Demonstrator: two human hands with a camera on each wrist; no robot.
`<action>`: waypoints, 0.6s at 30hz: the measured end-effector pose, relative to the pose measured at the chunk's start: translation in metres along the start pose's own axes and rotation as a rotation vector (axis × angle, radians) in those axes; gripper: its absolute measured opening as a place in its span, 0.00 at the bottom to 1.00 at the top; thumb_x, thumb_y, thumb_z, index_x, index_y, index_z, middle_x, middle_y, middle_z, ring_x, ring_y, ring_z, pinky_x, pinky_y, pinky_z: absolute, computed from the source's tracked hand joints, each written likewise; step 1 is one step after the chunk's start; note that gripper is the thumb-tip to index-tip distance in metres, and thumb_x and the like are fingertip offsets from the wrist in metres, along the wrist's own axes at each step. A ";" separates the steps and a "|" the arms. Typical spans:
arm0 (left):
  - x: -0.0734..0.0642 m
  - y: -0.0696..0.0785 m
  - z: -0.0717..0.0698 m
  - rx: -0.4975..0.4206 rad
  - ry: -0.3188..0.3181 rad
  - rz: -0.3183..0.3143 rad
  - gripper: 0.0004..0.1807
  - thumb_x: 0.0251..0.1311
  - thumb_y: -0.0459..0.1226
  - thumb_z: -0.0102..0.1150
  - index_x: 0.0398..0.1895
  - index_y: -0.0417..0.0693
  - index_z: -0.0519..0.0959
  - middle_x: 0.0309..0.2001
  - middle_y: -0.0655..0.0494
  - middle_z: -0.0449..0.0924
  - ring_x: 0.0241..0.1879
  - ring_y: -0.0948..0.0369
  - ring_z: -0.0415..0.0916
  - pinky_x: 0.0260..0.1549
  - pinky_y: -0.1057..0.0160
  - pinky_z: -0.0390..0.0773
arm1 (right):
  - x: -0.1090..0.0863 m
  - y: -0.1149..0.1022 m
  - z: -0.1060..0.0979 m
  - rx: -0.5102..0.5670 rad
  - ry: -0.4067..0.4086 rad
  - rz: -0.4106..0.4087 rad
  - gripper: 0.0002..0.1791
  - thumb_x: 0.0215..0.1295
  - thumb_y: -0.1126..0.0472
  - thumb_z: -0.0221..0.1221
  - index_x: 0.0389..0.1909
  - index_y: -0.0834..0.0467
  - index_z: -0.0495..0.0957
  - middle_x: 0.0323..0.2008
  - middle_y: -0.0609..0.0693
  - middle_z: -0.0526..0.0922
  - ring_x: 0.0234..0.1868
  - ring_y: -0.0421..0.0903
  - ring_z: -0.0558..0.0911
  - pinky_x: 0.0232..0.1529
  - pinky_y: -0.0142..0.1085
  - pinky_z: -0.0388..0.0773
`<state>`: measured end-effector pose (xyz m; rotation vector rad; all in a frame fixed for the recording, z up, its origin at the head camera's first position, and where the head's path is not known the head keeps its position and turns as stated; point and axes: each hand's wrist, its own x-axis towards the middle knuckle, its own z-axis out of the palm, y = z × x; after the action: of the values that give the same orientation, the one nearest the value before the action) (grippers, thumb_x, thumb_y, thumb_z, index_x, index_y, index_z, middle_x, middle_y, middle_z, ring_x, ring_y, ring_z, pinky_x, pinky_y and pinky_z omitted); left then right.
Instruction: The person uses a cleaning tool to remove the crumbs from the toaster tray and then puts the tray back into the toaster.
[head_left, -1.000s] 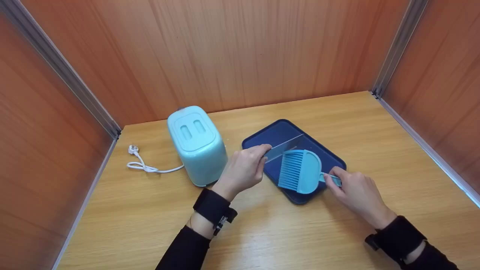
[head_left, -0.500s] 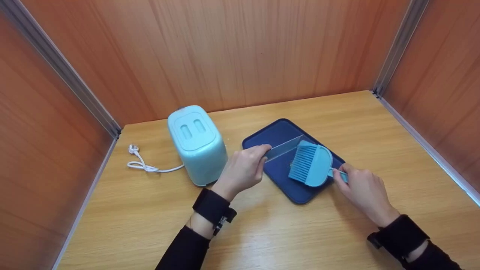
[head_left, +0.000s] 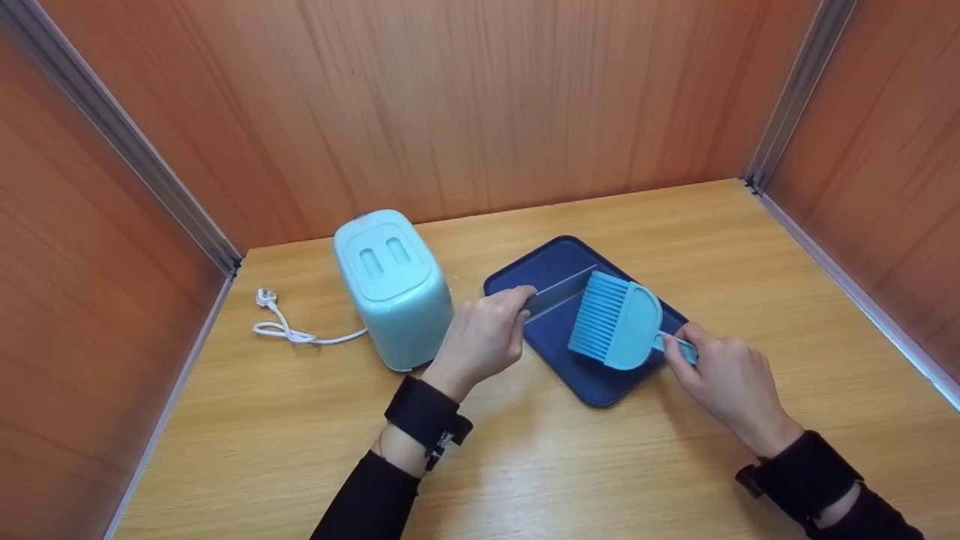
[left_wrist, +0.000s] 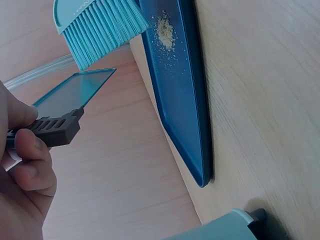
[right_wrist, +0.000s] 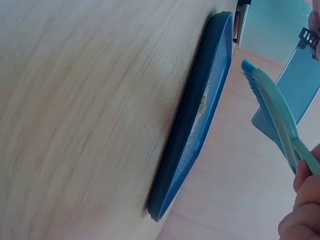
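My left hand [head_left: 482, 334] grips a thin flat crumb tray [head_left: 560, 293] by its dark slotted end [left_wrist: 57, 129]. The crumb tray is held on edge, raised over a navy serving tray [head_left: 544, 262]. A light blue brush [head_left: 631, 328] with long bristles is held by its handle in my right hand [head_left: 731, 382]. In the head view its bristles lie right beside the crumb tray's far end. Both wrist views show the brush up above the serving tray. On that tray lies a small heap of crumbs [left_wrist: 165, 32], with finer bits scattered around it.
Left of the serving tray stands a light blue toaster [head_left: 409, 322], its top covered by a lid [head_left: 386, 281]. A white power cord [head_left: 300, 337] with a plug trails from it to the left. Wood panels [head_left: 480, 112] enclose the table at the back and both sides.
The brush has moved right and away from me along the crumb tray, then slightly back left. The crumb tray has turned a little in my left hand, which stays in nearly the same place.
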<state>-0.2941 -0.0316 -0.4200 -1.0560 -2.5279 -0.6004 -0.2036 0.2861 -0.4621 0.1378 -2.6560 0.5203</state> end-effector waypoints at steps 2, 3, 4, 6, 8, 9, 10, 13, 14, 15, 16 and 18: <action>0.000 0.000 0.000 -0.009 -0.001 -0.002 0.15 0.77 0.33 0.57 0.62 0.42 0.82 0.48 0.49 0.90 0.34 0.58 0.87 0.39 0.62 0.90 | 0.000 -0.001 0.001 0.001 0.000 -0.003 0.15 0.77 0.55 0.63 0.30 0.59 0.79 0.14 0.42 0.63 0.13 0.38 0.61 0.18 0.29 0.54; -0.001 0.001 -0.001 -0.013 -0.002 -0.003 0.15 0.77 0.33 0.57 0.62 0.42 0.82 0.48 0.49 0.90 0.34 0.58 0.86 0.39 0.62 0.90 | 0.001 -0.001 0.001 0.001 0.001 -0.004 0.15 0.77 0.56 0.63 0.30 0.59 0.79 0.14 0.43 0.63 0.13 0.38 0.61 0.18 0.29 0.54; -0.001 0.001 -0.001 -0.015 -0.003 -0.002 0.15 0.77 0.33 0.57 0.62 0.42 0.82 0.48 0.49 0.90 0.33 0.58 0.86 0.38 0.62 0.90 | 0.001 -0.001 0.002 -0.002 -0.001 -0.003 0.15 0.77 0.56 0.63 0.30 0.59 0.79 0.14 0.43 0.63 0.13 0.39 0.61 0.18 0.29 0.54; -0.001 0.001 -0.001 -0.013 0.000 0.002 0.15 0.77 0.33 0.57 0.62 0.42 0.82 0.47 0.49 0.90 0.33 0.58 0.86 0.38 0.62 0.90 | 0.002 0.000 0.003 -0.005 -0.006 -0.002 0.15 0.77 0.56 0.63 0.31 0.60 0.79 0.13 0.43 0.63 0.13 0.39 0.62 0.18 0.29 0.54; -0.001 0.001 -0.001 -0.011 0.004 0.011 0.15 0.77 0.33 0.57 0.61 0.42 0.82 0.47 0.49 0.90 0.34 0.58 0.86 0.38 0.62 0.90 | 0.001 0.000 0.003 -0.003 -0.023 0.007 0.14 0.77 0.56 0.63 0.32 0.61 0.80 0.13 0.44 0.63 0.13 0.40 0.62 0.18 0.30 0.55; -0.001 0.001 -0.001 -0.010 0.006 0.015 0.14 0.77 0.33 0.57 0.61 0.42 0.82 0.46 0.50 0.90 0.34 0.58 0.86 0.37 0.62 0.90 | 0.002 0.000 0.003 -0.004 -0.035 0.011 0.15 0.78 0.55 0.62 0.33 0.61 0.81 0.13 0.44 0.64 0.13 0.40 0.63 0.18 0.30 0.55; -0.001 0.001 -0.001 -0.010 0.007 0.019 0.14 0.77 0.33 0.57 0.61 0.42 0.82 0.46 0.50 0.90 0.33 0.58 0.86 0.37 0.62 0.90 | 0.002 0.000 0.003 -0.006 -0.050 0.016 0.15 0.78 0.55 0.62 0.34 0.62 0.81 0.13 0.44 0.64 0.12 0.40 0.63 0.18 0.30 0.55; 0.000 0.001 -0.001 -0.011 0.012 0.032 0.15 0.77 0.33 0.57 0.62 0.42 0.82 0.47 0.50 0.90 0.34 0.58 0.87 0.38 0.62 0.90 | 0.003 0.000 0.002 -0.007 -0.103 0.042 0.16 0.79 0.54 0.60 0.37 0.63 0.83 0.13 0.44 0.65 0.13 0.41 0.64 0.18 0.30 0.56; 0.000 0.001 -0.001 -0.012 0.013 0.036 0.15 0.77 0.33 0.56 0.62 0.42 0.82 0.48 0.49 0.90 0.35 0.58 0.87 0.38 0.62 0.90 | 0.003 0.000 0.002 -0.011 -0.121 0.049 0.16 0.79 0.53 0.60 0.37 0.63 0.83 0.14 0.45 0.65 0.13 0.41 0.65 0.18 0.30 0.56; 0.000 0.002 -0.001 -0.012 0.014 0.038 0.15 0.77 0.33 0.56 0.62 0.42 0.82 0.49 0.49 0.90 0.35 0.58 0.87 0.39 0.62 0.90 | 0.004 -0.001 0.001 -0.016 -0.138 0.056 0.17 0.79 0.53 0.60 0.37 0.63 0.83 0.14 0.45 0.65 0.13 0.42 0.65 0.18 0.30 0.56; 0.000 0.002 -0.002 -0.011 0.016 0.040 0.15 0.77 0.33 0.56 0.62 0.42 0.82 0.49 0.49 0.90 0.36 0.58 0.88 0.40 0.62 0.90 | 0.004 -0.001 0.001 -0.021 -0.153 0.062 0.17 0.79 0.53 0.59 0.38 0.64 0.83 0.14 0.45 0.65 0.13 0.42 0.65 0.18 0.30 0.57; 0.000 0.001 -0.002 -0.006 0.021 0.044 0.15 0.77 0.32 0.56 0.62 0.42 0.82 0.51 0.49 0.91 0.38 0.58 0.89 0.41 0.62 0.90 | 0.004 -0.002 -0.001 -0.030 -0.177 0.069 0.17 0.79 0.52 0.59 0.39 0.64 0.83 0.14 0.45 0.65 0.13 0.42 0.65 0.18 0.31 0.57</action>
<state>-0.2931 -0.0314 -0.4178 -1.0983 -2.4800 -0.6047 -0.2071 0.2848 -0.4592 0.0867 -2.8486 0.5116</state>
